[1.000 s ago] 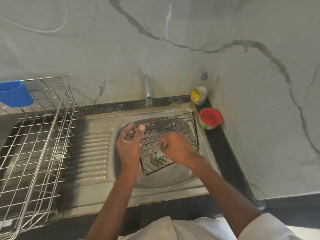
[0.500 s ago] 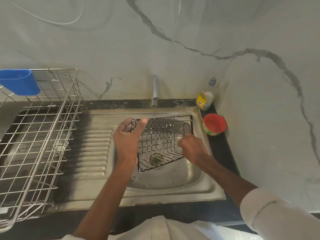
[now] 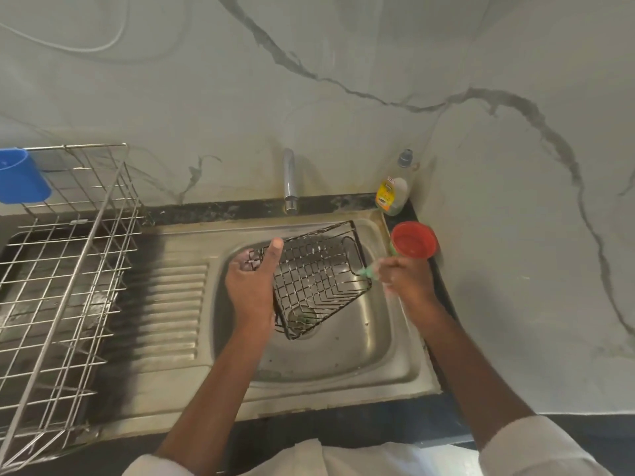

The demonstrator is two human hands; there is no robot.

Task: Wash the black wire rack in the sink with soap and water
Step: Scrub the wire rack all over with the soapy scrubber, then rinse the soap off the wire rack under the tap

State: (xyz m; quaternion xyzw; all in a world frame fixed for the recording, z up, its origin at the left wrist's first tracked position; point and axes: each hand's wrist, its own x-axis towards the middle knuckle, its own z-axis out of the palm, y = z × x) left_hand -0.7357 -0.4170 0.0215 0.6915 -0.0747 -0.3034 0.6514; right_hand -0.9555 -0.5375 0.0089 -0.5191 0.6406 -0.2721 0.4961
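Observation:
The black wire rack (image 3: 319, 273) stands tilted in the steel sink (image 3: 360, 352), its low corner near the drain. My left hand (image 3: 252, 280) grips the rack's left edge, thumb up over the top wire. My right hand (image 3: 407, 274) is off the rack's right side, over the sink's right rim, and holds a green scrubber (image 3: 368, 271) whose tip touches the rack's right edge. A red-lidded soap tub (image 3: 414, 240) sits just behind that hand. The tap (image 3: 289, 182) is above the sink with no water seen running.
A dish soap bottle (image 3: 395, 187) stands in the back right corner by the marble wall. A large steel dish basket (image 3: 58, 276) fills the left side, with a blue cup (image 3: 19, 180) hung on its far rim. The ribbed drainboard (image 3: 165, 314) lies between basket and bowl.
My right hand moved from the middle of the rack out to its right edge near the red tub, taking the scrubber along. The left hand kept its grip while the rack tilted up.

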